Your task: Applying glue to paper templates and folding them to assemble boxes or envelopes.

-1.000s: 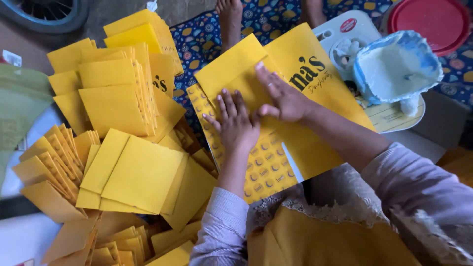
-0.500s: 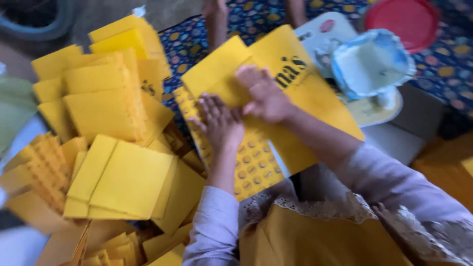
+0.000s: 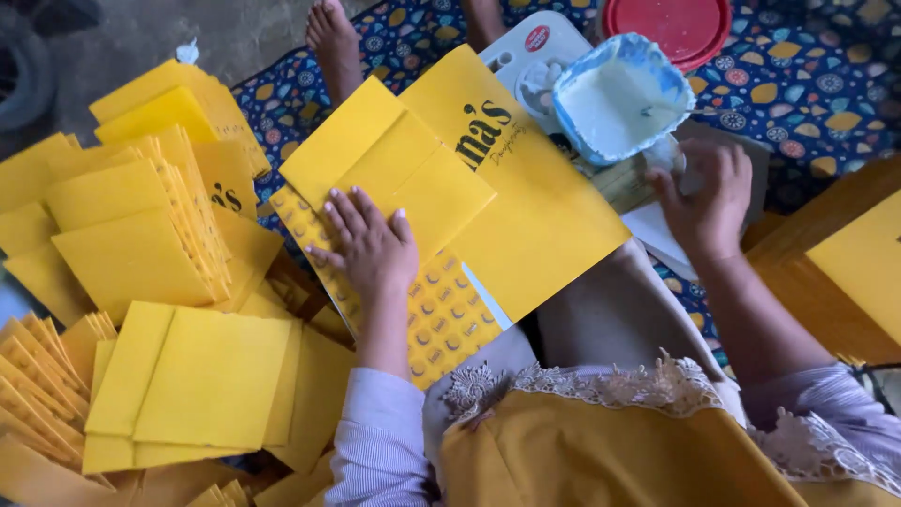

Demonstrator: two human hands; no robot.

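Observation:
My left hand [image 3: 366, 246] lies flat, fingers spread, on a folded yellow paper bag [image 3: 404, 178] that rests on my lap over a larger yellow printed sheet [image 3: 535, 216]. My right hand [image 3: 706, 202] is off to the right, beside a blue-rimmed bowl of white paste [image 3: 619, 94], fingers curled around something pale that I cannot make out. The bag's patterned underside [image 3: 450, 319] shows below my left wrist.
Piles of finished yellow bags [image 3: 141, 225] spread across the left, with more stacked at lower left [image 3: 197, 376]. A red lid [image 3: 668, 26] lies at the top, a white board [image 3: 526, 52] under the bowl, a wooden surface [image 3: 826, 263] at right. A bare foot [image 3: 333, 38] rests on the patterned mat.
My right hand has left the folded bag and moved right, next to the paste bowl. My left hand stays pressed on the bag. The camera view shifted right.

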